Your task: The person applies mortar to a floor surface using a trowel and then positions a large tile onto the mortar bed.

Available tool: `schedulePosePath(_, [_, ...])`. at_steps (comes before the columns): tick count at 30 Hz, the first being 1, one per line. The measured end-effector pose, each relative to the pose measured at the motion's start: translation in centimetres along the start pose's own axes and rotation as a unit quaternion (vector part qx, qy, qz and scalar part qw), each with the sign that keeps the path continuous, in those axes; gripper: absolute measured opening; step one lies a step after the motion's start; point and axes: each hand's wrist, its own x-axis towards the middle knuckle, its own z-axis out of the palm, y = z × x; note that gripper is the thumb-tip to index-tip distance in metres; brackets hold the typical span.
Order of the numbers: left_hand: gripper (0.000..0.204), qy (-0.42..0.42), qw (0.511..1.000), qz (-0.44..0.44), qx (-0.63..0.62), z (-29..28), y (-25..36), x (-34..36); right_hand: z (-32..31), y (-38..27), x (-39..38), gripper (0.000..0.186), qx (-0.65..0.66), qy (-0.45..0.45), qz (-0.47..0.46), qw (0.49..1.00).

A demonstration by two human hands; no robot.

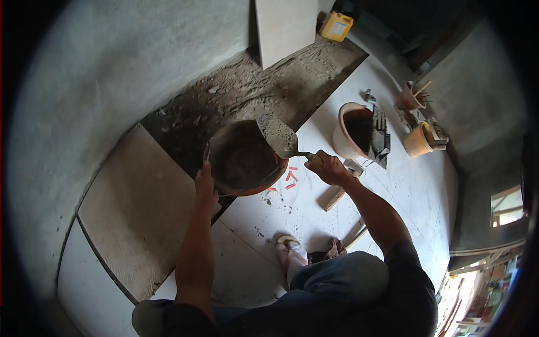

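Note:
My left hand (206,182) grips the left side of a round, dark basin (238,157), tipped over the edge of the grey mortar bed. My right hand (328,167) holds a trowel (278,136) by its handle; its broad blade, caked with grey mortar, lies over the basin's right rim. Several small red plastic pieces (291,175) lie on the white tiles just below and right of the basin. A wooden strip (334,197) lies beneath my right forearm. To the lower left, a loose tile (132,213) shows a ridged pale surface beside the bare bed.
A pale bucket (345,143) with trowels (380,140) beside it stands right, near a pink pot (410,95) and orange bucket (416,140). A tile slab (285,31) leans on the wall (112,56) by a yellow jerrycan (337,27). My foot (289,247) is on the tiles (404,208).

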Motion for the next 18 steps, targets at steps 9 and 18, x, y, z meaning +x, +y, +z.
schedulePosePath(9, [0.049,0.008,0.994,0.101,0.035,-0.8,-1.5,-0.9,1.5,-1.3,2.5,0.052,-0.006,-0.086,-0.034,0.996])
schedulePosePath(18, [0.044,0.036,0.99,0.107,0.084,0.4,0.4,-3.1,-2.4,-2.1,1.4,0.057,-0.218,-0.256,-0.027,0.941])
